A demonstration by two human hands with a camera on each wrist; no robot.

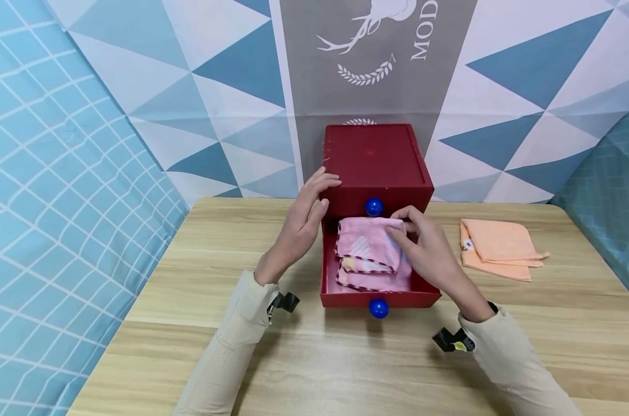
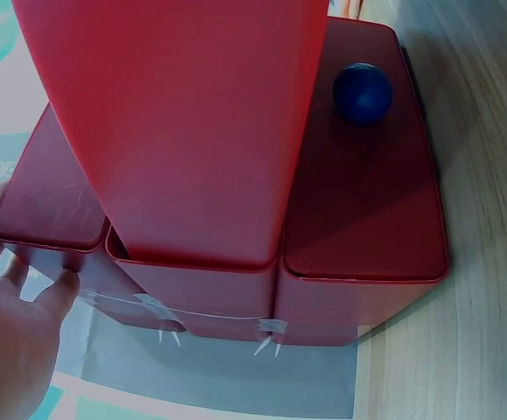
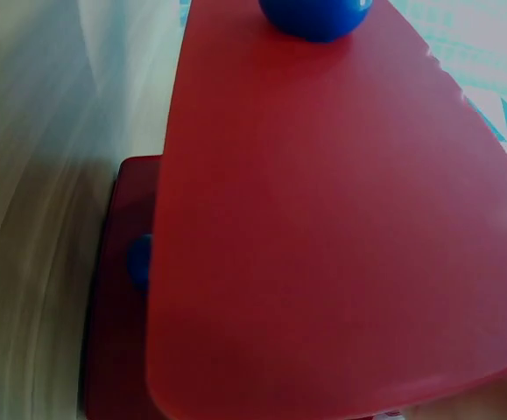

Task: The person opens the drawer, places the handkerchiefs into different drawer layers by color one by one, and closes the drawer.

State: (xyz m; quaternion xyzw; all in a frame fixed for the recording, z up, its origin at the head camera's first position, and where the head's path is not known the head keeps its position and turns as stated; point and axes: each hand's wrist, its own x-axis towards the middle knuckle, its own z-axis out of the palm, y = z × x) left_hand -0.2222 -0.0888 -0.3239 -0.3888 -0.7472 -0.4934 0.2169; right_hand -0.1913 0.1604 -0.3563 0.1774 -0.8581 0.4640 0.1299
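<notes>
A dark red drawer cabinet (image 1: 369, 153) stands on the table with its middle drawer (image 1: 340, 299) pulled out. Inside that drawer lies a folded pink towel (image 1: 363, 237) with a dark checked edge, on top of more pink cloth (image 1: 369, 281). At the towel's upper right corner, the thumb and forefinger of my right hand (image 1: 428, 248) pinch the cloth. My left hand (image 1: 300, 225) rests against the cabinet's upper left side, its fingers extended. In the left wrist view, the left hand (image 2: 12, 324) touches the top section's side. The drawer's underside hides the towels from both wrist views.
A folded orange towel (image 1: 502, 245) lies on the table (image 1: 377, 370) right of the cabinet. Blue knobs mark the drawer fronts, such as the pulled-out drawer's knob (image 1: 379, 308). Behind stands a patterned backdrop (image 1: 241, 98); a blue gridded cloth (image 1: 49, 219) hangs at the left.
</notes>
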